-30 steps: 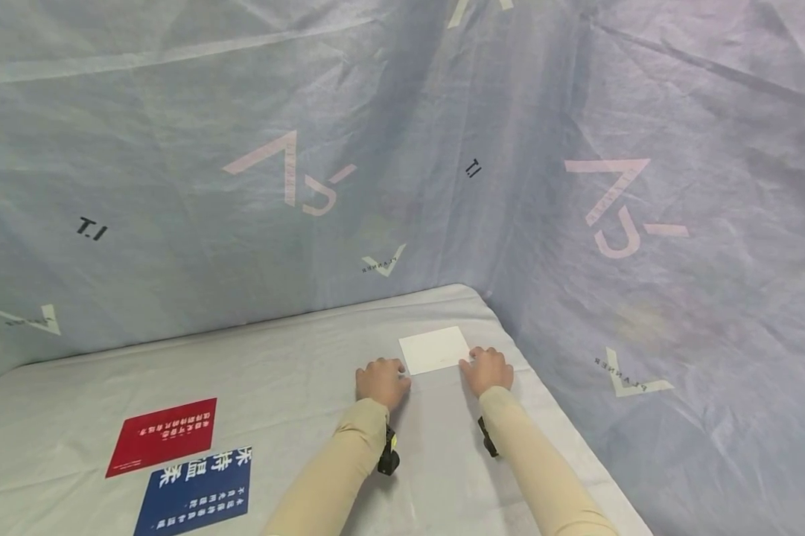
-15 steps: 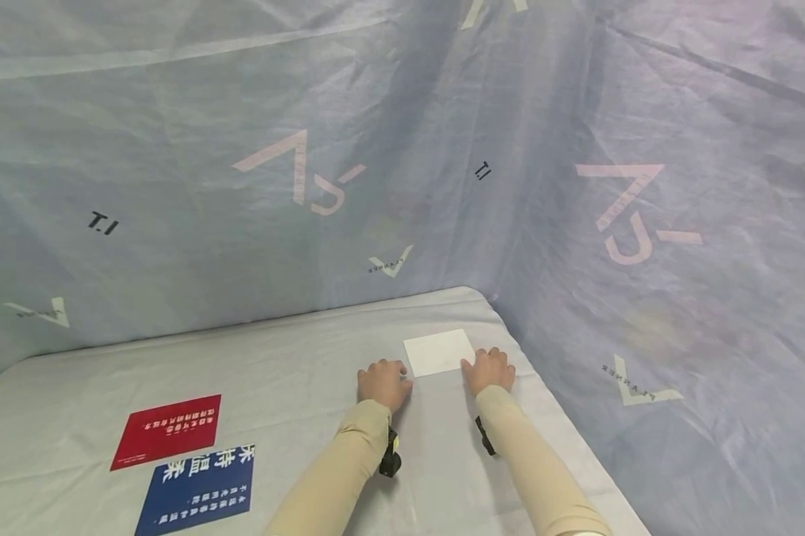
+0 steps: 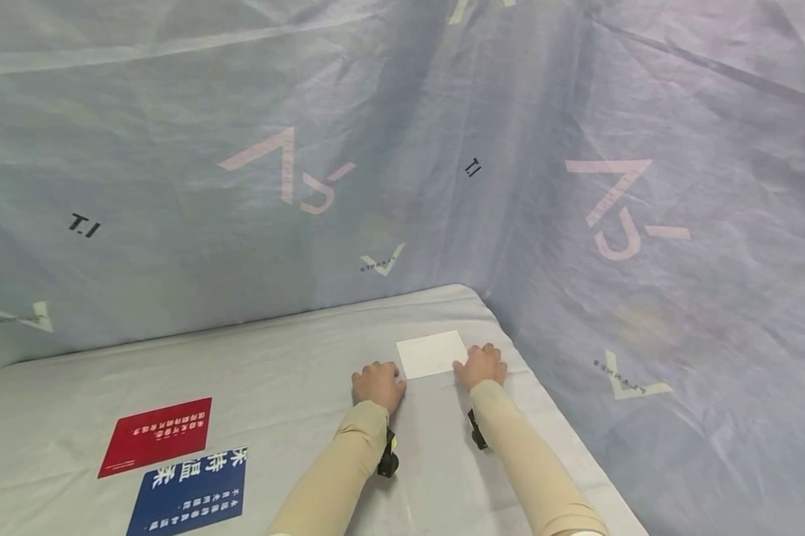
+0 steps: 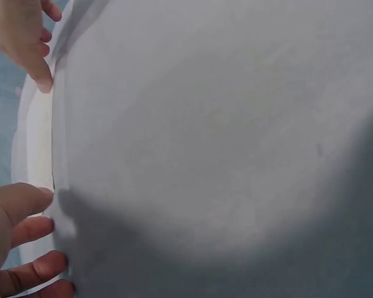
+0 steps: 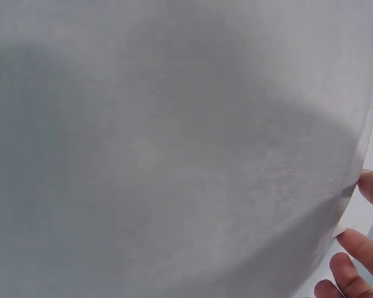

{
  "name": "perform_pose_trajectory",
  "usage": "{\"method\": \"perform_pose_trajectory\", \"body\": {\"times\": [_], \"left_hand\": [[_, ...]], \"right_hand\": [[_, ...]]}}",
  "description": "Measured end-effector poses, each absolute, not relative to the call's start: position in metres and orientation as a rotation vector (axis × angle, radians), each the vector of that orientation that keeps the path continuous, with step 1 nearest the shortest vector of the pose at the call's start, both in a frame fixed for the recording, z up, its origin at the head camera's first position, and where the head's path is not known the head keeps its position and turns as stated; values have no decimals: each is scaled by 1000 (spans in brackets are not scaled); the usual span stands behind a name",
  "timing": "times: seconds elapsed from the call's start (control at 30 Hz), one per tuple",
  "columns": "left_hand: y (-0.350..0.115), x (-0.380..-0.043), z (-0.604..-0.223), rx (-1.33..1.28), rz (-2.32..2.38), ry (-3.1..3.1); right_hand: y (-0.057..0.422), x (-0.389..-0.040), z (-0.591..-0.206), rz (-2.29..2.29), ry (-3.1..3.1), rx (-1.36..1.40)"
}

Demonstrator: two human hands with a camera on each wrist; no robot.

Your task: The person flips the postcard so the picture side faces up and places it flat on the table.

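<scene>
A blank white card (image 3: pixel 433 354) lies flat on the cloth-covered table, near its far right corner. My left hand (image 3: pixel 378 385) rests by the card's near left corner, fingers loosely bent; in the left wrist view its thumb (image 4: pixel 34 200) touches or nearly touches that corner. On the opposite side, my right hand (image 3: pixel 481 366) has its thumb and forefinger at the near right corner and right edge. The right wrist view catches a small part of the card (image 5: pixel 339 229) beside these fingertips (image 5: pixel 349 239). Neither hand visibly lifts the card.
A red card (image 3: pixel 156 436) with white characters lies at the left of the table, and a blue card (image 3: pixel 189 491) overlaps or adjoins its near side. Grey printed curtains (image 3: pixel 174 164) stand along the table's far and right edges. Both wrists carry black devices (image 3: pixel 388 458).
The head view shifts slightly. Against the table's far corner, the white card sits a touch nearer to me. My right hand has moved slightly left; both hands stay beside the card.
</scene>
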State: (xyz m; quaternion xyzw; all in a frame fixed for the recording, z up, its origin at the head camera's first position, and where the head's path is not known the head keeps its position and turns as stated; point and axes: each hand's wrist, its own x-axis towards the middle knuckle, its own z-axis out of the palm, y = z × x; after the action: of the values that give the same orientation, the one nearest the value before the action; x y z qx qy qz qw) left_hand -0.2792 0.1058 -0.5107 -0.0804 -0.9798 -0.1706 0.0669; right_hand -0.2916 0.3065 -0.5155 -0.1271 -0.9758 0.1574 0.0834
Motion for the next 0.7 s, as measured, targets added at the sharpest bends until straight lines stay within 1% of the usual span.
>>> {"method": "perform_pose_trajectory", "body": {"times": [0.3,0.7], "left_hand": [[109,-280,-508,-200,-532,-2960],[111,-284,-511,-167,-529,-2972]], "right_hand": [[313,-291,-524,709,-2817,-425],[316,-286,-533,776,-2689,-355]]}}
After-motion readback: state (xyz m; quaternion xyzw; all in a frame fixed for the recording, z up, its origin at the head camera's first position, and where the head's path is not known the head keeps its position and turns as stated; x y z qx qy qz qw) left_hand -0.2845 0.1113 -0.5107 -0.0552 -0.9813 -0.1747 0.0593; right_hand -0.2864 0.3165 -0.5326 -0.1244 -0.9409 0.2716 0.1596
